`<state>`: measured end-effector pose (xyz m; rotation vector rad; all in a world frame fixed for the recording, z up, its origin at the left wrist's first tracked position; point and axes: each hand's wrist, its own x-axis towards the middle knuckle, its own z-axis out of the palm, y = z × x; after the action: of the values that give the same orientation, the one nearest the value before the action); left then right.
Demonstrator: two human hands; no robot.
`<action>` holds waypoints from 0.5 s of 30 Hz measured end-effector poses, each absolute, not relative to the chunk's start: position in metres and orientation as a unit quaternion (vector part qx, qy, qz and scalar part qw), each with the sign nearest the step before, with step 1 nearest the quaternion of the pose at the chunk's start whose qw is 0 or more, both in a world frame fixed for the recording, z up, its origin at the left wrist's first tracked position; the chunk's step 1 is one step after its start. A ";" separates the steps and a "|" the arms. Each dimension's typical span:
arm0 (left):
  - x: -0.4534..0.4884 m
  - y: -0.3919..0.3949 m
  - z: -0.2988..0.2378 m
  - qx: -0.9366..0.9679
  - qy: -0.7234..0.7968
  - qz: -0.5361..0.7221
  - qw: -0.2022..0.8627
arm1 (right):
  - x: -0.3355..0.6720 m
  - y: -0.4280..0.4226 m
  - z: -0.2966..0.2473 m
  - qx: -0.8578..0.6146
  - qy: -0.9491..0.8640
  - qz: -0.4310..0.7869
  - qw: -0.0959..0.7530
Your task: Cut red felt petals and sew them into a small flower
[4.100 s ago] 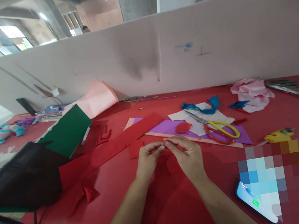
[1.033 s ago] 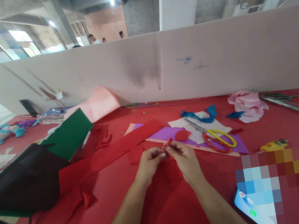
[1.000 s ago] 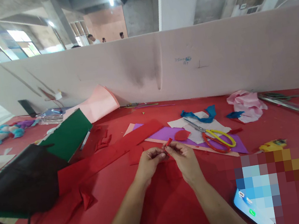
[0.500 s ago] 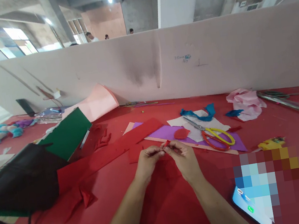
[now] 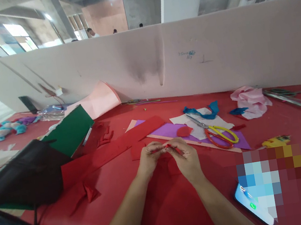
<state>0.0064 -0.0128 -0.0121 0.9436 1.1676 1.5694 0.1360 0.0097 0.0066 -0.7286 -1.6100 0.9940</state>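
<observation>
Both hands meet over the red table point(image 5: 166, 209), just above its middle. My left hand point(image 5: 149, 160) and my right hand point(image 5: 186, 157) each pinch a small piece of red paper point(image 5: 168, 147) between their fingertips; most of it is hidden by the fingers. A long red paper strip point(image 5: 121, 144) lies just beyond the left hand. Scissors with red and yellow handles point(image 5: 219, 133) rest on purple and white sheets point(image 5: 170, 129) to the right of my hands.
A phone with a lit screen point(image 5: 253, 204) lies at the near right edge, a yellow tool point(image 5: 275, 142) beyond it. Green card point(image 5: 69, 131), a black bag point(image 5: 26, 176) and a pink roll point(image 5: 99, 99) stand left. Pink tissue point(image 5: 250, 101) lies far right; a white partition point(image 5: 159, 61) closes the back.
The red piece stuck up between my fingertips a second ago; now it lies flat and pinched between both hands. The view has tilted slightly.
</observation>
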 end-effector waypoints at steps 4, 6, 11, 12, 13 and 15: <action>0.006 -0.012 -0.014 0.390 0.477 0.642 0.457 | 0.136 0.009 0.006 -0.308 -0.672 0.418 0.528; 0.006 -0.012 -0.015 0.399 0.496 0.634 0.440 | 0.135 0.011 0.003 -0.331 -0.639 0.456 0.524; 0.007 -0.017 -0.013 0.396 0.502 0.551 0.537 | 0.135 0.024 -0.006 -0.362 -0.474 0.629 0.500; 0.007 -0.018 -0.012 0.386 0.491 0.544 0.561 | 0.136 0.026 -0.007 -0.353 -0.455 0.654 0.491; 0.006 -0.019 -0.011 0.373 0.478 0.547 0.577 | 0.137 0.027 -0.007 -0.342 -0.442 0.676 0.481; 0.006 -0.019 -0.009 0.350 0.454 0.564 0.594 | 0.138 0.029 -0.007 -0.322 -0.427 0.708 0.462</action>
<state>0.0058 -0.0193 -0.0091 0.8127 1.0546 1.3116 0.1382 0.0288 -0.0070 -0.7931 -1.0499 1.7405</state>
